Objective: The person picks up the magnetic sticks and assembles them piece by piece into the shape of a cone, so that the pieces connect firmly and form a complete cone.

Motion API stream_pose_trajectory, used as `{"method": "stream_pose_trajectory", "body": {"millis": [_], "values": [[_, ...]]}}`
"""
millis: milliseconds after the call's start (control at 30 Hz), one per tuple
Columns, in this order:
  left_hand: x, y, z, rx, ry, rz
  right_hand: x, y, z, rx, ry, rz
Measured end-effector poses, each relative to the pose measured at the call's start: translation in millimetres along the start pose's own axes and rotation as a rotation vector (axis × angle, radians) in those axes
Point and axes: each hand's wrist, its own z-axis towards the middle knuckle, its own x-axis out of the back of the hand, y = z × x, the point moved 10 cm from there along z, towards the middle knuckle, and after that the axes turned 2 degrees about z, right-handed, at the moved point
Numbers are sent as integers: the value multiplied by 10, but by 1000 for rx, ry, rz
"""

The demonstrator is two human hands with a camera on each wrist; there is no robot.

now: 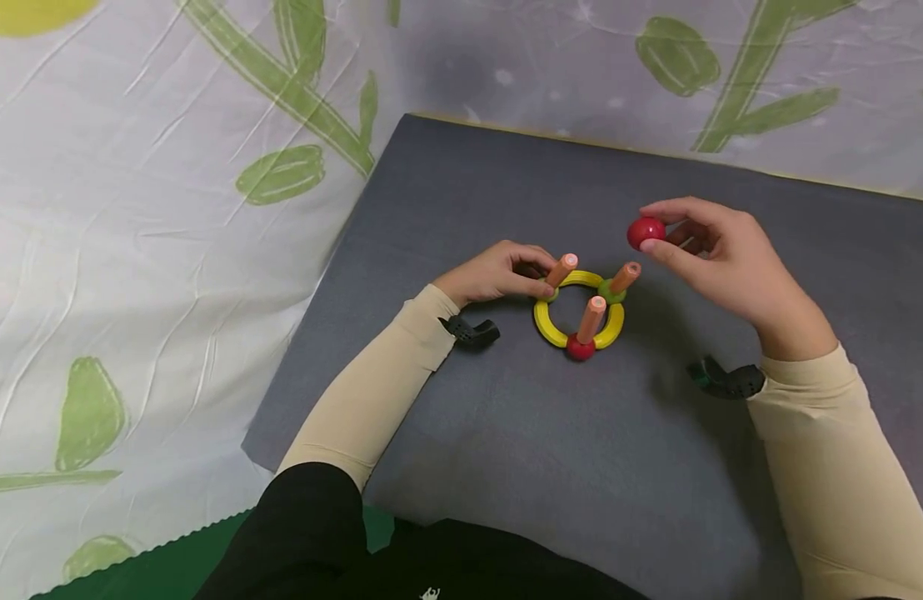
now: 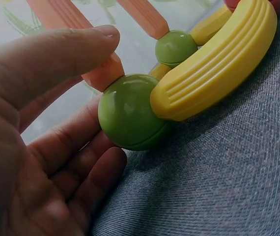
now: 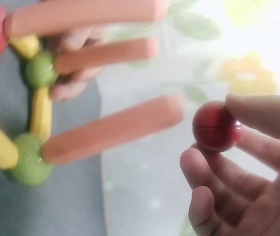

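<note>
A ring of yellow curved pieces [image 1: 549, 328] lies on the grey table, joined by two green balls [image 2: 132, 110] and a red one [image 1: 580, 348]. From each ball an orange rod [image 1: 592, 319] stands up. My left hand [image 1: 491, 273] grips the left rod [image 1: 563, 267] low down, its thumb across the rod and its fingers around the green ball's far side. My right hand [image 1: 727, 254] pinches a loose red ball [image 1: 645, 232] between thumb and fingers, above the right-hand rod [image 1: 626, 276]. In the right wrist view that ball is apart from the rod's tip [image 3: 172, 109].
The grey table [image 1: 461, 433] runs up to a patterned cloth backdrop [image 1: 169, 250] at its left and far edges. A black wrist-worn device [image 1: 472, 332] juts from the left sleeve, another [image 1: 724, 380] from the right sleeve.
</note>
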Motion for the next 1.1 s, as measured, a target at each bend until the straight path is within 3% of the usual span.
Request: {"method": "stream_pose_trajectory", "body": {"millis": [300, 767, 967, 1100], "values": [[0, -25, 12, 7, 12, 12, -102, -239, -196, 207, -1, -52], [-22, 12, 44, -37, 13, 40, -427, -273, -129, 237, -38, -3], [-37, 37, 58, -54, 23, 63, -468, -288, -138, 271, -30, 7], [-38, 39, 67, -58, 34, 66, -479, -281, -164, 264, -73, 5]]}}
